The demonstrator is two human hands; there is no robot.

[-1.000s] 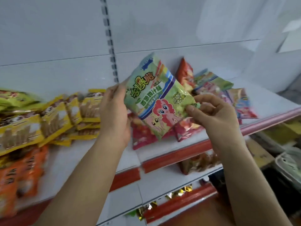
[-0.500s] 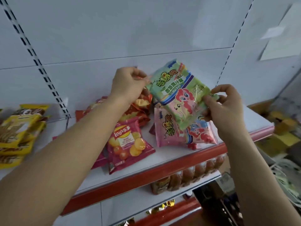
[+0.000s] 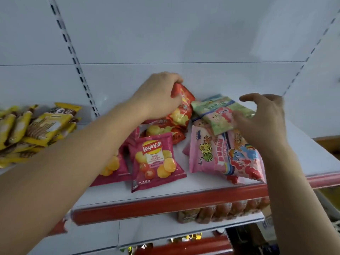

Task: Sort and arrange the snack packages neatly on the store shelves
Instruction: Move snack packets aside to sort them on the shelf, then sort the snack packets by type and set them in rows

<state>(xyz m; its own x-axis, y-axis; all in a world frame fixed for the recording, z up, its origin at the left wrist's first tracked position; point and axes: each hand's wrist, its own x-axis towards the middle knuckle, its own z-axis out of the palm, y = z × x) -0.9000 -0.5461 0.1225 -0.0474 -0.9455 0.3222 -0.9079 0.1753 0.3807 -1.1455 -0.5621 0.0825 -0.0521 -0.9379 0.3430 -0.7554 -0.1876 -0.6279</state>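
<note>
We see our left hand (image 3: 158, 94) at 12 o'clock of the shelf, with the fingers curled around the top edge of a red chip bag (image 3: 181, 109), which leans up against the white back panel (image 3: 184, 43). Our right hand (image 3: 265, 120) is at 2 o'clock, with the fingers spread and only loosely bent. Its fingertips rest on the green pony snack bag (image 3: 217, 115), and it holds nothing. This green bag lies flat at the back of the shelf, just beside the red chip bag, and its lower edge overlaps the pink pony snack bag (image 3: 220, 155).

The pink pony bag lies at 4 o'clock, and its front corner reaches the red shelf edge strip (image 3: 165, 208). At 6 o'clock lies a magenta Lay's chip bag (image 3: 156, 161) with the face up; a second magenta bag (image 3: 114, 168) lies partly under our left forearm at 7 o'clock. Between these and the red bag there is 1 more chip bag (image 3: 160, 129), mostly covered.

At 9 o'clock, beyond the slotted upright (image 3: 77, 69), a pile of yellow biscuit stick packs (image 3: 36, 127) lies on the next shelf section. On the lower shelf at 5 o'clock we see a row of orange-brown packages (image 3: 226, 212), which are blurred.
</note>
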